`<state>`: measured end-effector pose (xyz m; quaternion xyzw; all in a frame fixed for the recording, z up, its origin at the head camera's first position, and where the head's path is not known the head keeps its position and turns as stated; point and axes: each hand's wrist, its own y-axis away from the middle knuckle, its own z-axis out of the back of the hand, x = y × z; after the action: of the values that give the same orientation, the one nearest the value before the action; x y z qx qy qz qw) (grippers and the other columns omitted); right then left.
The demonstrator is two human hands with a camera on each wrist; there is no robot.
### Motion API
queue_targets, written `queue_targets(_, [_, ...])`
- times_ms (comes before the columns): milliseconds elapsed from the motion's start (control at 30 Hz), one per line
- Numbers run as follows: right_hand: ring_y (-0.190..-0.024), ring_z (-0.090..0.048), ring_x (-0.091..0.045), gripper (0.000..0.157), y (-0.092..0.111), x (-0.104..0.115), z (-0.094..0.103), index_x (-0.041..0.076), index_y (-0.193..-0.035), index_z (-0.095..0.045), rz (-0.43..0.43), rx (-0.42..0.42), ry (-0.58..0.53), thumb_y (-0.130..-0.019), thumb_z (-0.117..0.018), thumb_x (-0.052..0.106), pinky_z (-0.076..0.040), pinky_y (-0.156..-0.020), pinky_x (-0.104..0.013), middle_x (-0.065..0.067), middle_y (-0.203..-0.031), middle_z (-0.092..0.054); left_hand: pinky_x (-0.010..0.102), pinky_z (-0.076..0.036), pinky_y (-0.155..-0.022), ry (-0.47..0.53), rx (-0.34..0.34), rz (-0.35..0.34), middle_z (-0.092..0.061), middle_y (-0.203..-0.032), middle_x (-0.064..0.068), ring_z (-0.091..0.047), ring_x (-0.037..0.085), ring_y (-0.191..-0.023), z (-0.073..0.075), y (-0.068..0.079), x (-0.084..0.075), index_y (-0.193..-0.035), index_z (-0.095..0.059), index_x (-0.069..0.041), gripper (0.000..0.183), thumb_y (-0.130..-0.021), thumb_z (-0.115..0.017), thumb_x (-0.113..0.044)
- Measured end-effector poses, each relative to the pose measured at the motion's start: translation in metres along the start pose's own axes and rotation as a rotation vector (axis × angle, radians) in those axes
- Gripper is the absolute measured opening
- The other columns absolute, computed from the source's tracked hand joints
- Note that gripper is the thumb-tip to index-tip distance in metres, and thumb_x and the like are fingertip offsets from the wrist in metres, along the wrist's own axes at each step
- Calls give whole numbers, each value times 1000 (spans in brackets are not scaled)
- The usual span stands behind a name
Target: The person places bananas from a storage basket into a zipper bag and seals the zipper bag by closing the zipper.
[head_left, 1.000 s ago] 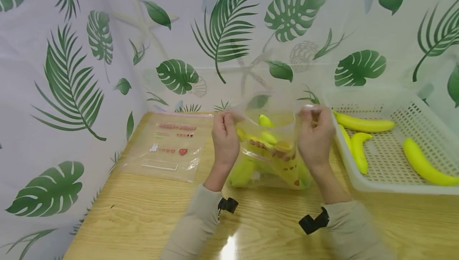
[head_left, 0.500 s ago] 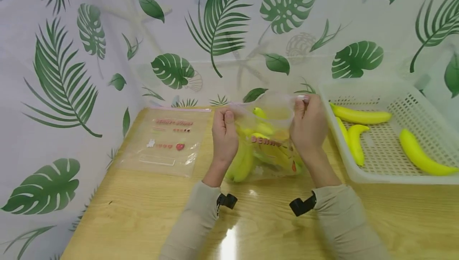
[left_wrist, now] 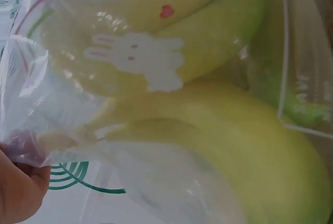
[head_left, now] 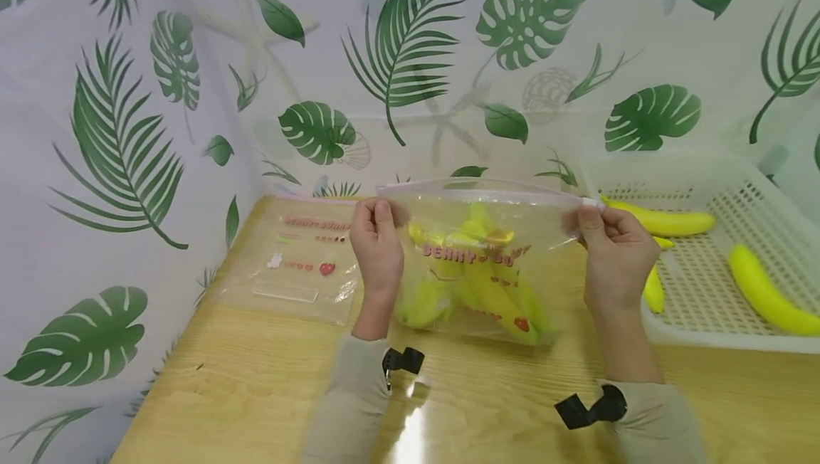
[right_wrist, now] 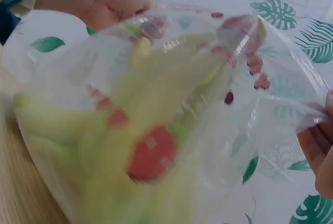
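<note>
A clear zip bag [head_left: 468, 286] with red lettering, a strawberry and a white rabbit printed on it stands on the table, with several yellow bananas [left_wrist: 208, 115] inside. My left hand [head_left: 379, 247] pinches its upper left corner, thumb toward me. The upper right corner, by the white zip slider, is pinched by my right hand [head_left: 615, 257]. Between the two hands the pinkish zip edge is stretched wide. Through the plastic in the right wrist view, bananas and the printed strawberry [right_wrist: 152, 154] show blurred.
Flat on the table at left lies a second clear zip bag [head_left: 285, 290]. To the right, a white perforated basket [head_left: 711, 339] holds several bananas. Behind the wooden table [head_left: 256, 386] hangs a leaf-print cloth [head_left: 435, 144].
My hands have moved apart, the right one farther to the right, in front of the basket's edge. The bag's mouth, gathered and slack before, is now pulled into a nearly straight line.
</note>
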<state>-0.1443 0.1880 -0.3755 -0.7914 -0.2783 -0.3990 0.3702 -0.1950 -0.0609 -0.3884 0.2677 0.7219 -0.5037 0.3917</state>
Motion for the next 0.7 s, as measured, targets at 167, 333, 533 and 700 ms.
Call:
queue_targets(167, [-71, -71, -9, 14, 0, 1, 15, -8, -96, -71, -23, 101, 76, -93, -66, 5, -57, -72, -18, 0, -78, -75, 23, -50, -75, -4, 93, 50, -61, -85, 8, -58, 11, -79, 1, -1, 3, -92, -54, 6, 24, -106, -45, -12])
queue_targets(333, [-72, -71, -9, 20, 1, 5, 23, -12, -99, -70, 40, 95, 96, -94, -65, 6, -57, -72, -17, 0, -80, -76, 22, -49, -74, -39, 86, 69, -64, -85, 10, -56, 11, -78, 0, 3, -5, -92, -56, 6, 23, -105, -47, -10])
queue_targets(533, [-76, -73, -12, 16, 3, 14, 16, -14, -98, -69, 70, 172, 39, -94, -64, 0, -58, -75, -21, -3, -84, -76, 24, -45, -70, -177, 116, 37, -60, -82, 7, -52, 15, -75, 4, 7, -19, -94, -62, 3, 19, -102, -51, -9])
queue_targets(700, [-80, -73, -12, 13, 1, 15, 10, -17, -97, -67, 142, 279, 20, -94, -61, -6, -58, -78, -22, -3, -88, -76, 35, -47, -85, -241, 121, -135, -61, -100, 17, -57, 27, -92, -3, 6, -25, -110, -60, 5, 18, -96, -51, -1])
